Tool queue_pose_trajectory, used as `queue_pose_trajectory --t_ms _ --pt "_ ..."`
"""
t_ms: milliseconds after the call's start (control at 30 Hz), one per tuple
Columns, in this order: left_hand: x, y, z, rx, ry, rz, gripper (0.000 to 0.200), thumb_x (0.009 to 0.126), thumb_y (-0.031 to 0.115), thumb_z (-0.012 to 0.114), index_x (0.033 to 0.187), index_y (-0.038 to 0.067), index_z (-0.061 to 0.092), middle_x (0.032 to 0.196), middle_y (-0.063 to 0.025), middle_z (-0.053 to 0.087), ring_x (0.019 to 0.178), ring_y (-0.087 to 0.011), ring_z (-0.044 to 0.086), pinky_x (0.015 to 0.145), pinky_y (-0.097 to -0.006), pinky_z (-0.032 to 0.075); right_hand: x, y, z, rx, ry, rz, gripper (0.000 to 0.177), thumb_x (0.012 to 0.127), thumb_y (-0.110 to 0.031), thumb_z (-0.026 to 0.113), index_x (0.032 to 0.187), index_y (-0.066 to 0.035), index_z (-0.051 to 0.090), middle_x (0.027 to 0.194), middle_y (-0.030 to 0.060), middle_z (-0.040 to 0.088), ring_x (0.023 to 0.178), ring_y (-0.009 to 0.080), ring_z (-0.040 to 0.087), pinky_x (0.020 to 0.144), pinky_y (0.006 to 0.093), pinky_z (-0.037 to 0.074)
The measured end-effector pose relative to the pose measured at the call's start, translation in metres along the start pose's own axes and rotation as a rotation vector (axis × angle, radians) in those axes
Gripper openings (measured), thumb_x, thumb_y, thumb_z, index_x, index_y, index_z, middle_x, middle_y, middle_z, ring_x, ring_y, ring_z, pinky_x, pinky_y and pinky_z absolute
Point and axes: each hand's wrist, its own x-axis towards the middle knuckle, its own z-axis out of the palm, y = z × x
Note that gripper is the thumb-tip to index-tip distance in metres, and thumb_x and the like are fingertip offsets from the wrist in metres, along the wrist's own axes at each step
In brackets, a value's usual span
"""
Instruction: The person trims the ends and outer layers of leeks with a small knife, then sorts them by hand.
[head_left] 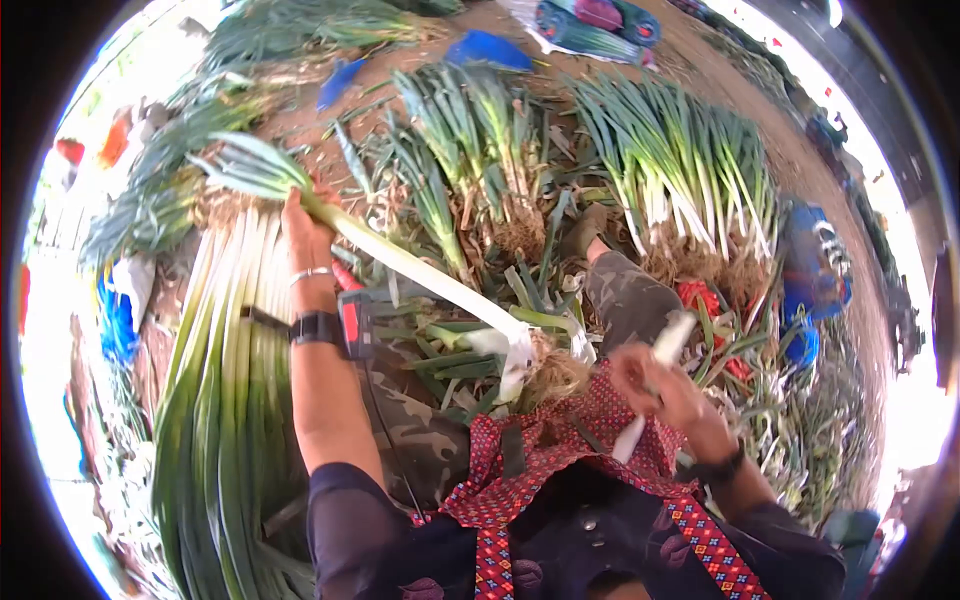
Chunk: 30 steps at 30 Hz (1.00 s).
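Note:
A long leek (415,265) slants across the middle, its green leaves at the upper left and its rooty end above the red patterned apron (590,440). My left hand (308,222) is closed round it just below the leaves. One outer layer hangs loose near the roots. On the right, my right hand (655,385) is closed with a pale strip or handle (673,338) sticking out above it and a pale pointed piece below. Motion blur hides what exactly that hand holds. It is apart from the leek's roots.
Long leeks (225,350) lie piled at my left. Bunches with roots stand ahead (480,150) and at the upper right (690,170). Leaf scraps (790,420) cover the ground at right. A blue bag (812,265) lies beyond the right bunch.

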Motion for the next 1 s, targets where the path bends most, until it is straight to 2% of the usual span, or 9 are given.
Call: queue_pose_trajectory --t_ms 33,67,100,200,367,700,800,900,1000 --pt "0.002 -0.008 0.004 0.004 0.024 0.027 0.037 0.097 0.031 0.030 0.106 -0.001 0.046 0.096 -0.0115 0.054 0.064 -0.0153 0.047 0.054 -0.0285 0.040 0.020 -0.009 0.004 -0.131 -0.010 -0.015 0.043 0.099 -0.034 0.028 0.132 -0.010 0.041 0.098 0.0036 0.057 0.048 0.0044 0.028 0.046 0.0192 0.027" --pt "0.002 -0.017 0.007 0.000 0.049 0.064 0.037 0.097 0.031 0.029 0.105 -0.001 0.046 0.095 -0.0114 0.054 0.064 -0.0154 0.047 0.054 -0.0286 0.040 0.045 -0.020 0.012 -0.243 -0.127 -0.094 0.048 0.099 -0.031 0.025 0.143 -0.013 0.025 0.133 0.0048 0.045 0.049 0.0047 0.027 0.046 0.0205 0.028" --pt "0.000 -0.023 0.011 -0.003 0.049 0.055 0.037 0.097 0.031 0.029 0.105 -0.001 0.045 0.095 -0.0116 0.054 0.064 -0.0154 0.047 0.054 -0.0286 0.040 0.067 -0.025 0.021 -0.225 -0.211 -0.068 0.050 0.099 -0.035 0.021 0.142 -0.010 0.023 0.138 0.0074 0.041 0.061 0.0085 0.043 0.060 0.0242 0.041" --pt "-0.003 -0.023 0.011 0.002 0.046 0.071 0.039 0.097 0.032 0.027 0.105 -0.002 0.044 0.093 -0.0117 0.053 0.064 -0.0156 0.047 0.054 -0.0283 0.040 0.110 -0.003 0.054 -0.164 -0.534 -0.029 0.060 0.099 -0.045 0.018 0.122 0.002 0.048 0.118 0.0075 0.053 0.101 0.0160 0.049 0.095 0.0297 0.035" --pt "0.005 -0.024 -0.007 0.003 0.148 0.020 0.038 0.097 0.033 0.028 0.102 -0.001 0.045 0.083 -0.0077 0.050 0.060 -0.0150 0.044 0.051 -0.0302 0.036 0.076 0.035 0.059 0.303 -0.110 0.259 0.052 0.098 -0.045 0.029 0.115 -0.001 0.052 0.091 0.0021 0.056 0.083 0.0093 0.051 0.072 0.0232 0.043" --pt "0.030 -0.100 -0.054 0.102 0.185 -0.242 0.039 0.098 0.033 0.027 0.101 -0.001 0.048 0.080 -0.0079 0.052 0.057 -0.0156 0.045 0.050 -0.0284 0.038 -0.011 0.003 0.043 -0.293 0.017 0.231 0.045 0.099 -0.039 0.026 0.093 -0.003 0.053 0.079 -0.0015 0.048 0.068 0.0069 0.044 0.060 0.0238 0.039" --pt "0.018 -0.097 -0.039 0.532 0.389 0.096 0.037 0.098 0.031 0.028 0.099 0.000 0.049 0.077 -0.0080 0.053 0.056 -0.0155 0.045 0.049 -0.0276 0.039 -0.050 -0.001 0.028 -0.489 0.040 0.429 0.038 0.098 -0.033 0.032 0.094 -0.003 0.054 0.076 -0.0003 0.049 0.069 0.0086 0.046 0.059 0.0252 0.039" --pt "0.035 -0.053 -0.047 0.177 0.303 0.024 0.039 0.097 0.035 0.028 0.101 0.000 0.046 0.069 -0.0071 0.050 0.056 -0.0151 0.044 0.049 -0.0265 0.038 -0.098 0.033 -0.001 -0.316 0.329 0.371 0.035 0.095 -0.032 0.039 0.094 -0.003 0.057 0.073 0.0030 0.054 0.067 0.0113 0.050 0.059 0.0280 0.041" --pt "0.028 -0.064 0.000 0.220 0.293 -0.003 0.045 0.097 0.039 0.026 0.101 -0.001 0.045 0.067 -0.0059 0.047 0.057 -0.0153 0.044 0.050 -0.0279 0.038 -0.017 -0.003 -0.017 -0.498 -0.066 0.593 0.042 0.094 -0.038 0.041 0.115 -0.003 0.051 0.087 0.0094 0.059 0.078 0.0136 0.056 0.069 0.0284 0.046"
